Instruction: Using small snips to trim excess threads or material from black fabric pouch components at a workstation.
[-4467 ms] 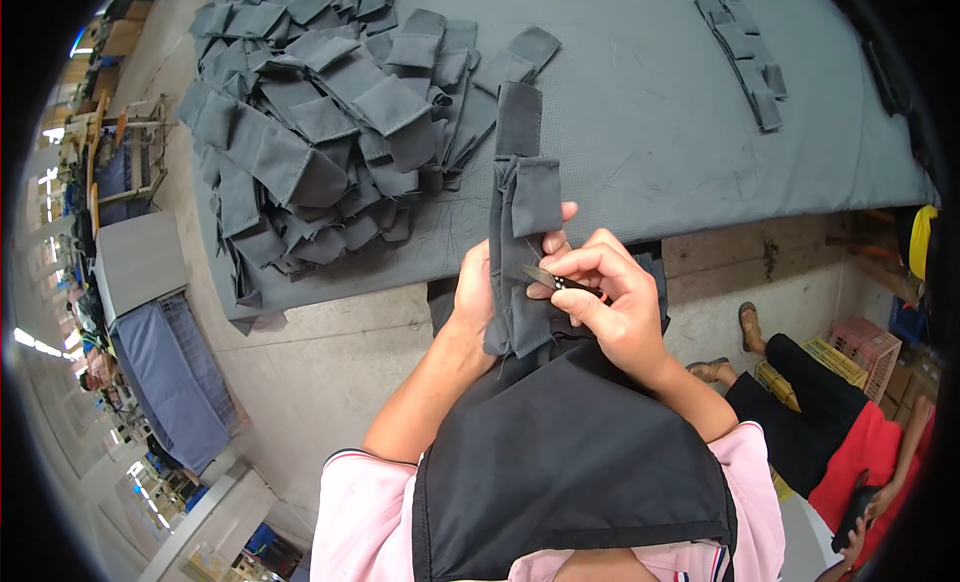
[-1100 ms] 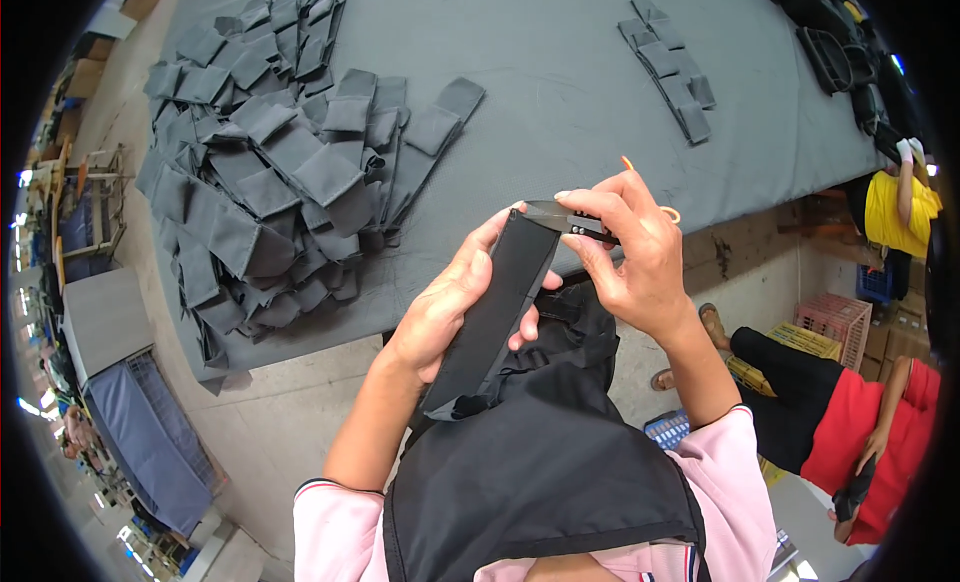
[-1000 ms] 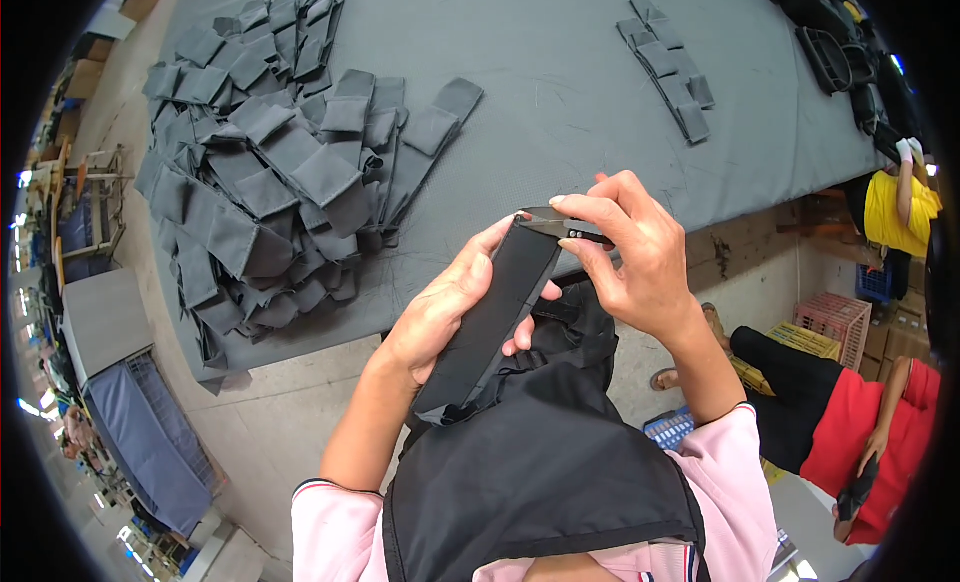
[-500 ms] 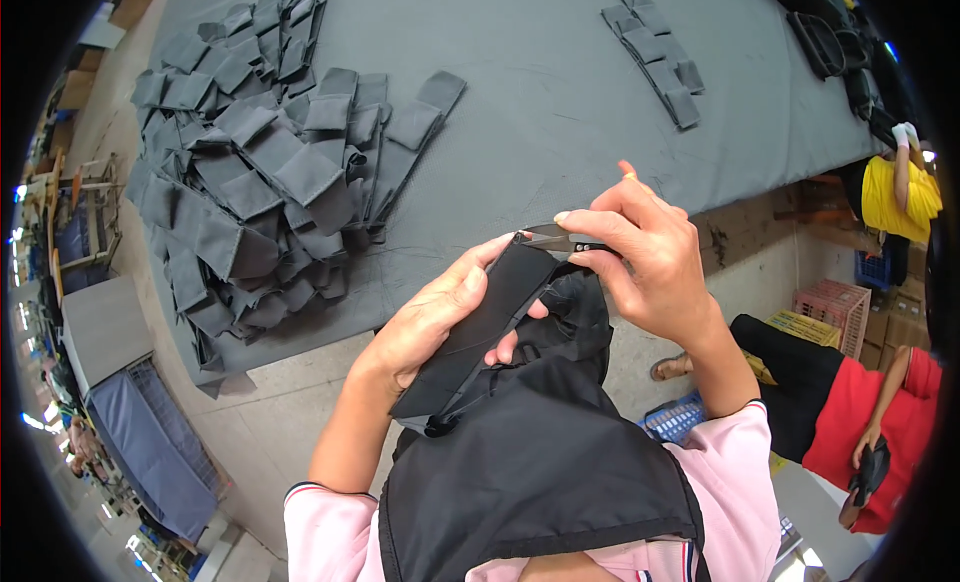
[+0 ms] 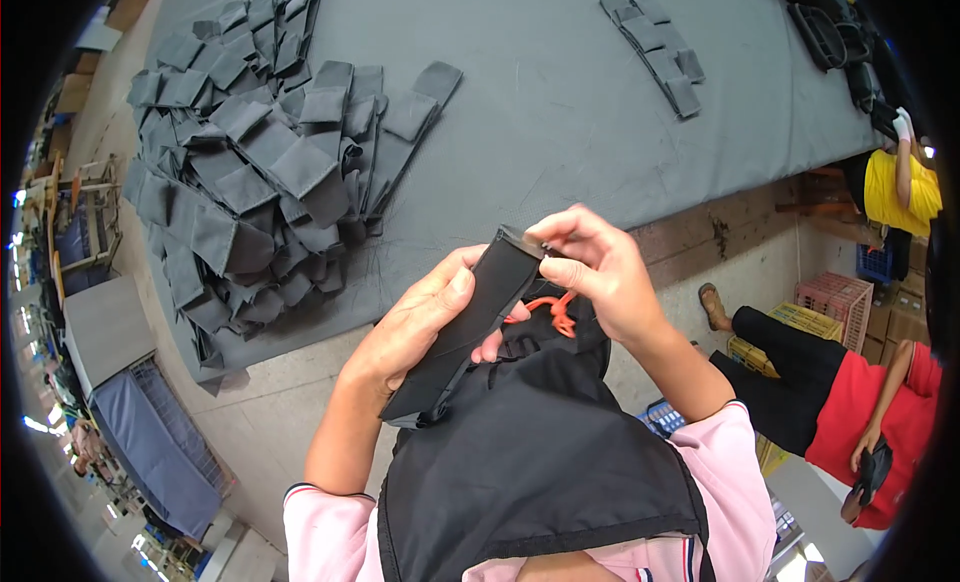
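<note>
My left hand [image 5: 425, 317] is closed round a long black fabric strip [image 5: 462, 332], thumb on top and fingertips showing beyond its right edge. The strip slants away from me above my black apron [image 5: 530, 472]. At its far end my right hand [image 5: 595, 272] grips a small pair of thread snips [image 5: 522, 242]. The metal blades lie across the strip's end; the handle is mostly hidden by my fingers. Below that hand hangs an orange cord [image 5: 562, 320], and I cannot tell what it is tied to.
A grey-covered table [image 5: 500, 132] spans the far side. On its left lies a big heap of dark fabric pieces [image 5: 240, 182]; a few more pieces [image 5: 655, 47] lie at the far right. A person in red [image 5: 870, 422] stands at right, another in yellow [image 5: 900, 192] beyond, near crates [image 5: 835, 302].
My right hand has turned and come closer to the strip's end, bringing the snips' blades onto it. The orange cord has come into sight. The person in red has shifted a foot.
</note>
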The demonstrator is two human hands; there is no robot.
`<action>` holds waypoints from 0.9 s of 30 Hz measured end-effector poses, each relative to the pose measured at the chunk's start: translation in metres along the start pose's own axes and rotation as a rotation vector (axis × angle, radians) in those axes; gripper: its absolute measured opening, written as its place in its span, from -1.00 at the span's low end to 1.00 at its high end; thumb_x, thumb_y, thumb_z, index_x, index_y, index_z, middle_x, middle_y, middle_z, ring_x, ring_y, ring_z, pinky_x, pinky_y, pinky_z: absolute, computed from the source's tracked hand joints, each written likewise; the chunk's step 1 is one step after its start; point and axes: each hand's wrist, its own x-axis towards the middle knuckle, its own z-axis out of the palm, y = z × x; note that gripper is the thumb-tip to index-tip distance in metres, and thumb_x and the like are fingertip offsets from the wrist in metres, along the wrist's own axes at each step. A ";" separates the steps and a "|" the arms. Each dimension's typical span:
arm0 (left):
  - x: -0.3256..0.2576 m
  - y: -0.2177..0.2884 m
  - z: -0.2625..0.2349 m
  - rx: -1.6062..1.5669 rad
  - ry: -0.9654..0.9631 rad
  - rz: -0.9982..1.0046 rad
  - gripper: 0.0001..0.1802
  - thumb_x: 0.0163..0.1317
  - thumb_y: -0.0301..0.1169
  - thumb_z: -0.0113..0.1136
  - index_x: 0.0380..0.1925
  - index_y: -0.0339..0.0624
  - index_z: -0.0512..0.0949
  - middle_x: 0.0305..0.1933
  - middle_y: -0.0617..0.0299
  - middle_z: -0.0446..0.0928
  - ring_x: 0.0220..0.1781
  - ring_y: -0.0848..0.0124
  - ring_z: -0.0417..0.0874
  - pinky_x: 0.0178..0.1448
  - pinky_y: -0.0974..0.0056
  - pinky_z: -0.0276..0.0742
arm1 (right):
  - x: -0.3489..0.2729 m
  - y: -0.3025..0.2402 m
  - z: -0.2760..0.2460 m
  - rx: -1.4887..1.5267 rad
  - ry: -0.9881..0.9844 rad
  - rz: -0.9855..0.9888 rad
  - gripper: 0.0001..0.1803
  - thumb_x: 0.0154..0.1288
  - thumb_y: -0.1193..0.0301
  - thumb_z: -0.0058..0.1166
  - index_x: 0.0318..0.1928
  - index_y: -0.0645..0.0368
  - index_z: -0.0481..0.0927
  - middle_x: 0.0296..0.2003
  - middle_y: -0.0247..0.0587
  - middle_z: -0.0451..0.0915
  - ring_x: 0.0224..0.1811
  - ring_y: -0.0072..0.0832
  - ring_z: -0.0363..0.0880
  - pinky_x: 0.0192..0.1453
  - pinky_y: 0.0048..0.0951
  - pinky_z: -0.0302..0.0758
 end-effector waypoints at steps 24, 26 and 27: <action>-0.009 -0.002 0.003 -0.040 -0.221 -0.249 -0.28 0.38 -0.02 -0.10 0.37 -0.23 0.03 -0.20 0.09 0.54 -0.45 0.47 0.51 -0.35 0.42 0.45 | 0.003 -0.065 -0.012 -1.429 -0.492 -0.842 -0.69 -0.14 0.55 0.29 -0.26 0.15 0.66 -0.43 -0.23 0.50 -0.44 -0.33 0.51 -0.31 -0.35 0.49; -0.009 -0.002 0.003 -0.004 -0.214 -0.248 -0.28 0.37 -0.02 -0.09 0.37 -0.22 0.04 -0.21 0.11 0.54 -0.46 0.49 0.50 -0.35 0.42 0.45 | 0.003 -0.061 -0.015 -1.394 -0.461 -0.848 -0.69 -0.14 0.56 0.29 -0.26 0.16 0.66 -0.43 -0.23 0.50 -0.44 -0.34 0.51 -0.30 -0.35 0.51; -0.010 -0.003 0.002 -0.004 -0.215 -0.245 -0.28 0.37 -0.02 -0.09 0.37 -0.22 0.04 -0.21 0.11 0.54 -0.46 0.49 0.50 -0.35 0.42 0.45 | 0.003 -0.059 -0.016 -1.361 -0.432 -0.858 -0.68 -0.15 0.58 0.29 -0.25 0.17 0.65 -0.44 -0.23 0.49 -0.43 -0.34 0.51 -0.29 -0.35 0.52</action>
